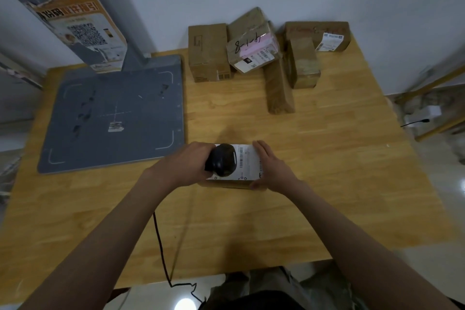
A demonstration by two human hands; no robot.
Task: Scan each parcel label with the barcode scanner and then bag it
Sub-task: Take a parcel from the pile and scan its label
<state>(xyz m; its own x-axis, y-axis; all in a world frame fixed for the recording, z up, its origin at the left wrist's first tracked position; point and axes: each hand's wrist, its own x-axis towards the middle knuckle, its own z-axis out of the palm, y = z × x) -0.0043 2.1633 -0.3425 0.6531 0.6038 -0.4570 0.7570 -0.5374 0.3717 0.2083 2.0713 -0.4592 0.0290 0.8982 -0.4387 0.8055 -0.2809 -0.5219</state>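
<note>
Here, one scanner [222,160], one labelled parcel [247,162], five stacked boxes [266,55].

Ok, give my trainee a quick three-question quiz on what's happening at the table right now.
1. True or false: the left hand grips the black scanner.
2. Where does the right hand rest? A) grey mat B) the labelled parcel C) the box stack
3. Fill in: the unscanned boxes sit at the table's ___ edge.

Key: 1 true; 2 B; 3 far.
</note>
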